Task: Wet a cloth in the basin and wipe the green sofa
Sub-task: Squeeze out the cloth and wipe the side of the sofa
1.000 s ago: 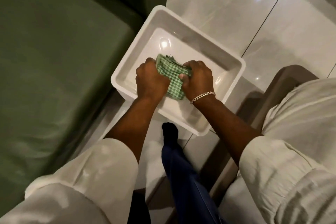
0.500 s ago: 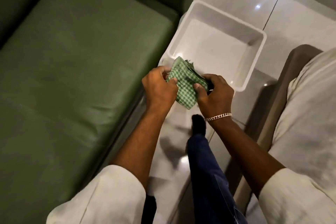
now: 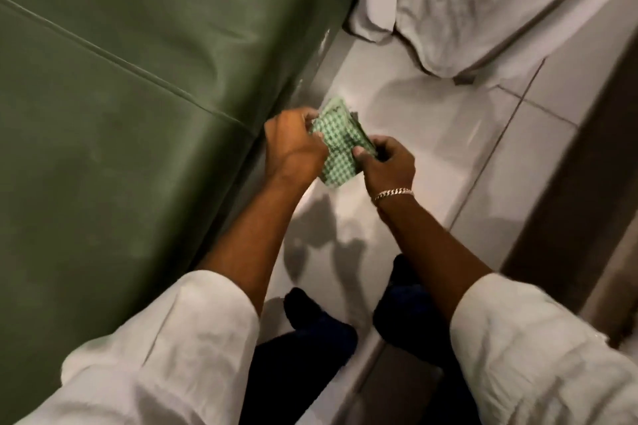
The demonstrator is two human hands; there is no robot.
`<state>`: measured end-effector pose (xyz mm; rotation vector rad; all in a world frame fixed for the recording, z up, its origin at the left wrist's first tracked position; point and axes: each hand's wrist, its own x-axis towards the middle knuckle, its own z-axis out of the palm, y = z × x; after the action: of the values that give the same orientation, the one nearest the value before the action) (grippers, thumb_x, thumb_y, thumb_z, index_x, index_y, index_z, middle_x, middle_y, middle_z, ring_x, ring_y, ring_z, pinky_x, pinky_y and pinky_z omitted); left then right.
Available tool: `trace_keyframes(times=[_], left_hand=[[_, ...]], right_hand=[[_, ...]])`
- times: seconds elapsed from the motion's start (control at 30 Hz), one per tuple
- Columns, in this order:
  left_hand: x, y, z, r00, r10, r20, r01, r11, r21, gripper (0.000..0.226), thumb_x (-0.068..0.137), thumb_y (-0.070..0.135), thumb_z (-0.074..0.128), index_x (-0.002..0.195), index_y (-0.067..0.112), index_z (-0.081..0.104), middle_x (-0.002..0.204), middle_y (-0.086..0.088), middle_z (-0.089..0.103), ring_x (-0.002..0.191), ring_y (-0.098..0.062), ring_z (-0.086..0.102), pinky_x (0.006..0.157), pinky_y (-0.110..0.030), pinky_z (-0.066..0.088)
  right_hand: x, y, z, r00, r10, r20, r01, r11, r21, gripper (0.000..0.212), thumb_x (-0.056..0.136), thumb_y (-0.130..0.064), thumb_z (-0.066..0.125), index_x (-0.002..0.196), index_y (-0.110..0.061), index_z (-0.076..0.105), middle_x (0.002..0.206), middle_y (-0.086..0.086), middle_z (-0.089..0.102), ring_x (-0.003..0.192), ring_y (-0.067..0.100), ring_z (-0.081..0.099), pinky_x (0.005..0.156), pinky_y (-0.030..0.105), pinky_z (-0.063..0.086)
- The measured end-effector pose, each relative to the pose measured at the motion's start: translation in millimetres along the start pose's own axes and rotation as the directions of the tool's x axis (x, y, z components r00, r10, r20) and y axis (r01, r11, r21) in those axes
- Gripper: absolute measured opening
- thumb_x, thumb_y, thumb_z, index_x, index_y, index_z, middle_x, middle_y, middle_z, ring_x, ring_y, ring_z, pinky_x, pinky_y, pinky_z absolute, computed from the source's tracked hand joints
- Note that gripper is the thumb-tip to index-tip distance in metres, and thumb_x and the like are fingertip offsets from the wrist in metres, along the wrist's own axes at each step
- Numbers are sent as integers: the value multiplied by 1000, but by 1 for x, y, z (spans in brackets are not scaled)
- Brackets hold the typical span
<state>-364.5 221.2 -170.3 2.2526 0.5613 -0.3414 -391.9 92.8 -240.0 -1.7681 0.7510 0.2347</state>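
Note:
A folded green-and-white checked cloth (image 3: 336, 145) is held between both hands above the pale tiled floor. My left hand (image 3: 293, 145) grips its left side and my right hand (image 3: 386, 166), with a chain bracelet on the wrist, grips its right side. The green sofa (image 3: 121, 121) fills the left of the view, its seat edge just left of my left hand. The white basin is out of view.
White fabric (image 3: 483, 0) hangs down at the top right, over the tiled floor (image 3: 431, 121). A dark brown strip (image 3: 569, 183) runs along the right. My two dark-socked feet (image 3: 317, 321) stand on the tiles below my hands.
The hands lifted the cloth out of the basin and carried it away from it. The view swung so the basin left the frame and the sofa's side came close.

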Motion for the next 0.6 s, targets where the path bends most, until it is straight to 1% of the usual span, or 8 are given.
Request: trace_keyframes(times=[0.07, 0.13, 0.27, 0.37, 0.43, 0.47, 0.53, 0.6], left_hand=[[6, -28, -1, 995, 94, 12, -95, 988, 120, 24, 75, 2, 56, 92, 4, 73, 94, -15, 74, 91, -29, 67, 87, -39, 54], [13, -53, -3, 972, 221, 80, -235, 906, 352, 29, 80, 3, 56, 105, 2, 71, 106, -19, 70, 101, -33, 63, 95, -40, 48], [25, -75, 0, 892, 353, 282, -449, 625, 639, 40, 82, 6, 55, 122, -1, 60, 119, -22, 62, 110, -37, 55, 94, -32, 35], [27, -79, -1, 831, 386, 400, -543, 410, 732, 57, 80, 15, 66, 132, -2, 50, 127, -22, 57, 115, -37, 49, 94, -39, 42], [27, -79, -3, 770, 435, 467, -602, 250, 759, 55, 84, 13, 58, 135, -3, 47, 128, -23, 56, 115, -39, 50, 89, -43, 47], [27, -78, -6, 745, 467, 476, -614, 203, 762, 51, 84, 9, 50, 133, -5, 49, 125, -26, 57, 112, -41, 52, 84, -45, 49], [21, -70, -16, 710, 527, 468, -612, 131, 780, 50, 85, 8, 46, 131, -9, 51, 119, -29, 60, 106, -45, 56, 78, -50, 53], [20, -63, -28, 651, 595, 472, -598, 19, 801, 46, 89, 13, 46, 131, -7, 53, 118, -28, 62, 110, -45, 58, 95, -51, 50]], right_hand=[[-6, 31, 29, 996, 79, 38, -82, 992, 96, 19, 76, 3, 74, 93, -6, 71, 88, 17, 71, 78, 20, 61, 78, 34, 53], [-8, 56, 59, 985, 146, 91, -159, 973, 170, 19, 77, 3, 73, 88, -11, 68, 83, 11, 68, 75, 19, 60, 73, 31, 50], [-4, 87, 110, 956, 206, 209, -255, 934, 248, 23, 81, 5, 69, 103, 4, 68, 88, 13, 66, 71, 15, 61, 70, 25, 52], [-2, 98, 137, 941, 206, 270, -284, 912, 295, 27, 82, 12, 58, 108, 8, 66, 91, 15, 67, 63, 3, 61, 60, 12, 53], [-4, 103, 147, 932, 221, 286, -308, 900, 309, 28, 81, 14, 55, 105, 6, 67, 100, 22, 70, 80, 21, 67, 81, 32, 60], [-5, 107, 152, 931, 218, 293, -302, 912, 278, 26, 82, 11, 57, 105, 4, 68, 102, 22, 70, 88, 27, 65, 90, 44, 58], [-11, 105, 158, 939, 123, 321, -198, 958, 209, 25, 87, -2, 63, 112, -1, 65, 102, 14, 68, 93, 24, 61, 98, 50, 51], [-21, 88, 160, 952, -48, 301, -62, 937, 343, 47, 89, -13, 62, 132, 3, 51, 125, 20, 62, 114, 31, 59, 107, 50, 43]])
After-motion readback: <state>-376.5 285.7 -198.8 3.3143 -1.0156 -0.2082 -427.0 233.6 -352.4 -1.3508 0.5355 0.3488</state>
